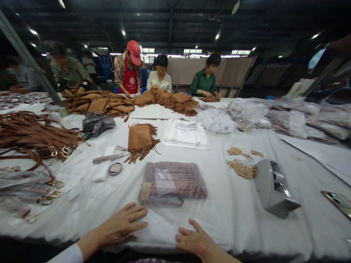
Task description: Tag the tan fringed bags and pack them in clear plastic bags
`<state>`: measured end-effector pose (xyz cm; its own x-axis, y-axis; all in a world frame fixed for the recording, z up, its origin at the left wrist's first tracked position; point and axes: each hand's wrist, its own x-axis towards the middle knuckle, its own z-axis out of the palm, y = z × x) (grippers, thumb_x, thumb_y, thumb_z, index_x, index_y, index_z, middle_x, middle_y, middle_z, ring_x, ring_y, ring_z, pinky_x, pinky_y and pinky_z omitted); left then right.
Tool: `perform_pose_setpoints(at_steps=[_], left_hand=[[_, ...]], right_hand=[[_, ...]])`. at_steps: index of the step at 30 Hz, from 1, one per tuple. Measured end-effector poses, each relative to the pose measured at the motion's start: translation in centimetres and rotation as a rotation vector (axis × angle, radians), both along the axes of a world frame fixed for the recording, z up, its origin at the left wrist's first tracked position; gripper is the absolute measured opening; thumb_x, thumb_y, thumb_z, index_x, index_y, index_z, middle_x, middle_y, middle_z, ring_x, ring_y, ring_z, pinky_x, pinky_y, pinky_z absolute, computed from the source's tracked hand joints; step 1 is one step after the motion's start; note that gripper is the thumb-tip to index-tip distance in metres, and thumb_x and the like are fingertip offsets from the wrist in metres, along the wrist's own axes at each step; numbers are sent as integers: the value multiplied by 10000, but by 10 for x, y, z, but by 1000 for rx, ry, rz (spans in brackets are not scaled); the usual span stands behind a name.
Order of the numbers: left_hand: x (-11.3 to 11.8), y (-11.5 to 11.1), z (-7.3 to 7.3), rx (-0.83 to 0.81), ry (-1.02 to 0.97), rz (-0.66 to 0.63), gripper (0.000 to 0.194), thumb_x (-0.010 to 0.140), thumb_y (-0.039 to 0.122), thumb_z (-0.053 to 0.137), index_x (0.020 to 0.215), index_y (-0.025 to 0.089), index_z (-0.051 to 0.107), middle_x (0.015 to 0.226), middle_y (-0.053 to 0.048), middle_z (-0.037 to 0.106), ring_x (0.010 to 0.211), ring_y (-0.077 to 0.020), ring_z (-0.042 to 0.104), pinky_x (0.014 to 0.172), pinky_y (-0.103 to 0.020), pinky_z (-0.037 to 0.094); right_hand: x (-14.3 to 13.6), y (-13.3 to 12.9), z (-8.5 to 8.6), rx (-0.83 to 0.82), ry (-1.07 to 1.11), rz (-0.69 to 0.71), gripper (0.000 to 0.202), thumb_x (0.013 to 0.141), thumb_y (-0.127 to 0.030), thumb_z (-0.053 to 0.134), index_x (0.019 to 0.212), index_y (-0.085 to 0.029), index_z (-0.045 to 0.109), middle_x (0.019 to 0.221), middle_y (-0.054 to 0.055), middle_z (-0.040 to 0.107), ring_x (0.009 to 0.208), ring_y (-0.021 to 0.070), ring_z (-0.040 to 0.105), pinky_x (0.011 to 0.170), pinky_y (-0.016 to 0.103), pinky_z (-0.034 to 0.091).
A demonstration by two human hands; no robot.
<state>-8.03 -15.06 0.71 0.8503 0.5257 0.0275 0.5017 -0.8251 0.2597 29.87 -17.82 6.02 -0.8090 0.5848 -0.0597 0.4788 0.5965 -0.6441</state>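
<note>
In front of me lies a clear plastic bag (164,223) with a brownish fabric pouch (189,182) inside it. A tan tag (145,190) and a pale slip (164,182) show through the film, along with a wrist strap below the pouch. My left hand (123,223) rests flat with spread fingers at the bag's lower left. On the lower right part of the film, my right hand (193,237) lies with its thumb and fingers apart. Neither hand grips anything. Beyond the bag sits a brown fringed pouch (139,138).
Brown straps (41,133) with metal clasps pile up at left. A tape dispenser (274,186), paper tags (242,170) and a phone (338,202) are at right. White plastic bags (185,133) lie stacked ahead. Several people work across the table beside brown fringed pouches (170,100).
</note>
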Motion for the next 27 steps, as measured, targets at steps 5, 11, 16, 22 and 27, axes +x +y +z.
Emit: perform_pose_setpoints(at_steps=[5,11,16,22,27], left_hand=[[-14,2,-3,-71,63,58,757,800,142,501,1484,288,210,1532,-82,354,1384,-279,360,1124,-480,307],[4,24,3,-87,45,0,862,618,91,500,1435,304,325,1507,-60,404,1294,-295,457,1048,-445,351],[11,28,-4,-74,-61,66,600,766,122,480,1328,331,466,1390,-48,554,1244,-250,506,1033,-407,327],[12,16,-3,-50,-157,93,388,901,213,400,1258,314,514,1299,-53,628,1199,-216,546,1053,-401,317],[3,-11,10,-97,-113,36,391,911,168,349,1252,274,508,1249,-57,655,1178,-183,561,1084,-353,321]], right_hand=[[93,1,-33,342,-45,-413,469,926,-235,433,1393,-264,464,1290,89,617,1187,240,574,1017,397,470],[140,28,-46,475,-258,-194,681,832,-41,395,1440,-343,344,1465,50,424,1324,234,437,1065,462,415],[117,39,-35,339,-270,-135,747,752,-21,439,1427,-335,373,1492,70,365,1365,277,362,1107,573,317],[85,42,-34,87,-25,5,580,804,-83,467,1309,-361,538,1414,15,489,1361,235,375,1155,567,198],[100,25,-61,-66,86,-229,406,896,-238,404,1225,-294,635,1222,75,654,1184,245,579,1068,489,414]])
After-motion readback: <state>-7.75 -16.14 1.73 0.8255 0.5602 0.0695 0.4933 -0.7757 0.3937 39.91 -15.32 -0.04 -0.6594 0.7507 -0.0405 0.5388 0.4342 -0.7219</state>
